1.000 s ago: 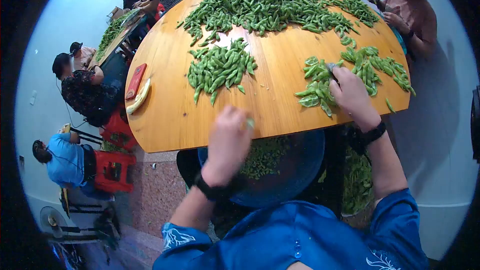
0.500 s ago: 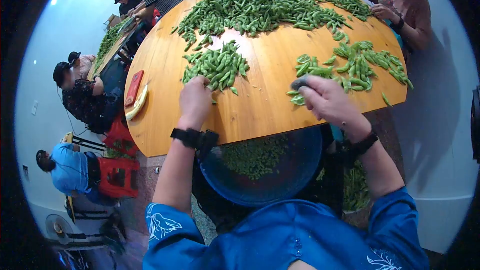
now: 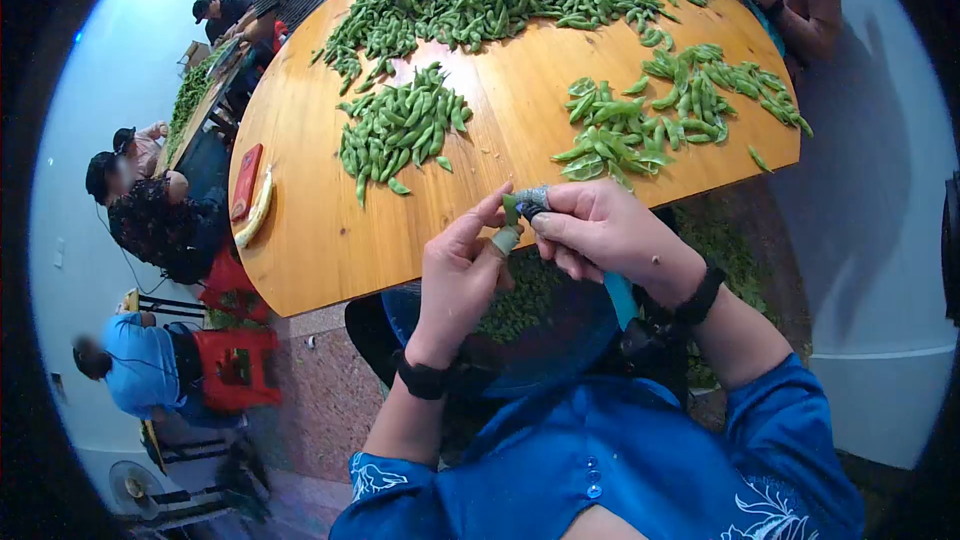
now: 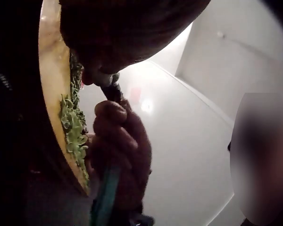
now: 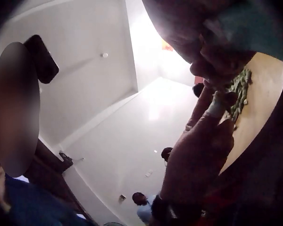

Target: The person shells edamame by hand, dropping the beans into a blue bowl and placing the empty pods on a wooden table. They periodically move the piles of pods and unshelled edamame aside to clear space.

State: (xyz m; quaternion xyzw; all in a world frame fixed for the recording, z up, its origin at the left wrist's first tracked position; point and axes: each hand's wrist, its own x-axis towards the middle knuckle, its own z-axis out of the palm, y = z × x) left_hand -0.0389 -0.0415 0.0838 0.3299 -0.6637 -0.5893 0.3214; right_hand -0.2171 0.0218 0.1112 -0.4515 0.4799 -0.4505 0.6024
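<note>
In the head view both hands meet just off the table's near edge, above a blue basin (image 3: 570, 350) of shelled green beans. My left hand (image 3: 455, 285), its thumb wrapped in pale green, pinches a green soybean pod (image 3: 510, 208). The right hand (image 3: 620, 230) has its fingers curled and grips the pod's other end between thumb and index finger, which have grey and dark wrappings. A teal strip (image 3: 620, 300) hangs below that hand. The left wrist view shows the right hand (image 4: 118, 136) in shadow; the right wrist view shows the left hand (image 5: 198, 146).
On the wooden table (image 3: 330, 250) lie a small pod pile (image 3: 400, 130), a large pod heap (image 3: 480, 0) and opened pods (image 3: 610, 140). A red box (image 3: 246, 182) and a banana (image 3: 257, 210) lie at the left edge. Other people sit around; red stools (image 3: 235, 365) stand left.
My left hand went from near the basin to the small pod pile, then came back with a pod. My right hand moved left from the opened pods, and both hands now meet at the pod.
</note>
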